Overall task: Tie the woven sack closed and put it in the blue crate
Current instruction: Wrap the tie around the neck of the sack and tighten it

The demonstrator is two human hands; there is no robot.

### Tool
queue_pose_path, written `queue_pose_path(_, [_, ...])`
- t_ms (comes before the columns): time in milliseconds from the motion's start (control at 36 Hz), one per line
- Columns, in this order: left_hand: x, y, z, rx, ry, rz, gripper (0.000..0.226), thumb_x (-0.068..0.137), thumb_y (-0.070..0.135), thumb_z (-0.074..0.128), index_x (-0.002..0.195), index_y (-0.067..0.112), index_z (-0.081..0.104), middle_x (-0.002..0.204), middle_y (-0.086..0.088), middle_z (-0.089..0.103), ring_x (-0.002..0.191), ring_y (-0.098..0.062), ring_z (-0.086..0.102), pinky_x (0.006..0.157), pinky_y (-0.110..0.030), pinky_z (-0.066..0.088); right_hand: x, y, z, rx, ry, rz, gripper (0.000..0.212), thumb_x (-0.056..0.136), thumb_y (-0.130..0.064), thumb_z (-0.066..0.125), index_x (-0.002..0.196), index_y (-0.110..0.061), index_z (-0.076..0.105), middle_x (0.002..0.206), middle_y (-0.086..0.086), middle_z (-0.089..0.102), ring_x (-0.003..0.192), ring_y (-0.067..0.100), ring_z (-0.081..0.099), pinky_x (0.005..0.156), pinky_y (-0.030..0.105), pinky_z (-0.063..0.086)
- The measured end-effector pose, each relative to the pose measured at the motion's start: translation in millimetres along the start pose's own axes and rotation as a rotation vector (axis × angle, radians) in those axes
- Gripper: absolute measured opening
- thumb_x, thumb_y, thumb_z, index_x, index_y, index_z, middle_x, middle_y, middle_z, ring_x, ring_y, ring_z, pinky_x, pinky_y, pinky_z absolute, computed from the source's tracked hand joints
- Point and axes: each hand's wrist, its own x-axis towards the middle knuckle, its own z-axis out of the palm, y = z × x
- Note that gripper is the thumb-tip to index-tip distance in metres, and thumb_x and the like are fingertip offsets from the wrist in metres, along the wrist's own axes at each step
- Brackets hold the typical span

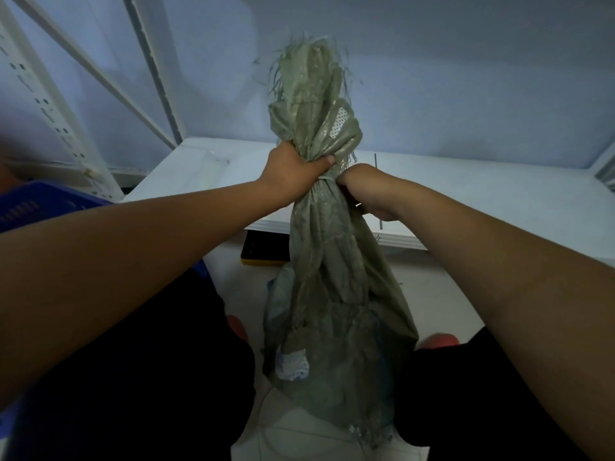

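Note:
A grey-green woven sack (332,294) hangs upright between my knees, its frayed mouth gathered into a bunch above my hands. My left hand (293,171) is clenched around the neck from the left, thumb across the front. My right hand (369,188) is closed at the neck from the right, on a thin white tie (324,179) that circles the neck just below my left thumb. A corner of the blue crate (36,201) shows at the far left, partly hidden behind my left forearm.
A white table or platform (482,194) lies ahead, with a white metal shelf frame (50,104) at the left. A yellow-edged black object (263,251) sits on the pale floor under the table edge. My dark-clothed legs fill the lower frame.

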Motion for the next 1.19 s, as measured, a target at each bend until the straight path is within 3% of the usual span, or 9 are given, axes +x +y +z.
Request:
queue_pose_path(83, [-1,-4,-4,-0.148,-0.151,-0.148,0.06,0.078,0.048,0.08,0.129,0.021,0.064,0.117,0.002,0.072,0.104,-0.016,0.07,0.085,-0.037,0.06,0,1,1,0.053,-0.012,-0.027,0.027,0.104,-0.024,0.038,0.098,-0.022,0.064,0.093,0.002,0.071,0.082,0.021,0.065,0.076,0.035,0.052])
queue_pose_path(167, [-2,-2,-8,-0.202,-0.277,-0.261,0.054,0.083,0.047,0.077,0.128,0.022,0.061,0.11,-0.001,0.074,0.093,-0.019,0.075,0.067,-0.033,0.062,0,1,4,0.059,-0.01,-0.054,0.025,0.104,-0.029,0.038,0.11,-0.027,0.062,0.106,0.001,0.071,0.094,0.021,0.068,0.077,0.035,0.054])
queue_pose_path(278, [-2,-3,-12,-0.019,-0.368,-0.323,0.054,0.082,0.057,0.073,0.124,0.024,0.06,0.105,-0.001,0.073,0.088,-0.018,0.072,0.07,-0.031,0.059,-1,1,6,-0.211,0.036,-0.129,0.034,0.107,-0.016,0.033,0.123,-0.011,0.063,0.116,0.01,0.065,0.103,0.027,0.062,0.086,0.036,0.052])
queue_pose_path(528, [-1,-1,-11,0.051,-0.368,-0.516,0.041,0.082,0.053,0.074,0.078,0.019,0.052,0.06,-0.002,0.042,0.047,-0.013,0.034,0.049,-0.021,0.033,3,3,16,-0.531,0.23,-0.269,0.016,0.104,-0.017,0.047,0.092,-0.01,0.054,0.097,0.011,0.054,0.088,0.024,0.049,0.07,0.028,0.033])
queue_pose_path(722, [-4,0,-17,0.069,-0.236,-0.403,0.034,0.079,0.043,0.082,0.083,0.016,0.061,0.069,-0.005,0.065,0.052,-0.017,0.06,0.045,-0.022,0.053,-1,2,17,-0.577,0.238,-0.287,0.017,0.103,-0.012,0.046,0.101,-0.004,0.061,0.096,0.01,0.053,0.087,0.023,0.047,0.069,0.027,0.031])
queue_pose_path(806, [-3,-1,-14,0.031,-0.167,-0.347,0.034,0.072,0.042,0.088,0.086,0.023,0.062,0.086,-0.003,0.07,0.073,-0.018,0.069,0.06,-0.033,0.062,-1,2,16,-0.576,0.247,-0.285,0.017,0.104,-0.015,0.045,0.101,-0.006,0.06,0.099,0.011,0.055,0.088,0.022,0.047,0.071,0.027,0.031])
queue_pose_path(917, [-6,2,-11,-0.026,-0.152,-0.296,0.063,0.059,0.038,0.095,0.111,0.02,0.066,0.105,-0.006,0.071,0.094,-0.026,0.07,0.067,-0.044,0.063,2,2,14,-0.566,0.254,-0.271,0.019,0.102,-0.015,0.046,0.104,-0.004,0.062,0.111,0.019,0.064,0.087,0.024,0.05,0.072,0.029,0.036])
queue_pose_path(1083, [-5,5,-13,0.326,-0.203,-0.235,0.027,0.081,0.049,0.077,0.085,0.026,0.062,0.082,-0.006,0.075,0.071,-0.024,0.075,0.064,-0.033,0.061,1,4,13,-0.582,0.225,-0.243,0.023,0.1,-0.012,0.047,0.108,-0.003,0.066,0.114,0.019,0.065,0.089,0.025,0.052,0.074,0.029,0.038])
queue_pose_path(1194, [-5,7,-11,0.464,-0.255,-0.205,0.039,0.096,0.049,0.056,0.099,0.012,0.068,0.072,-0.009,0.075,0.065,-0.027,0.075,0.054,-0.026,0.057,0,4,12,-0.596,0.219,-0.244,0.025,0.102,-0.015,0.046,0.108,-0.003,0.067,0.105,0.015,0.062,0.087,0.025,0.05,0.073,0.029,0.037])
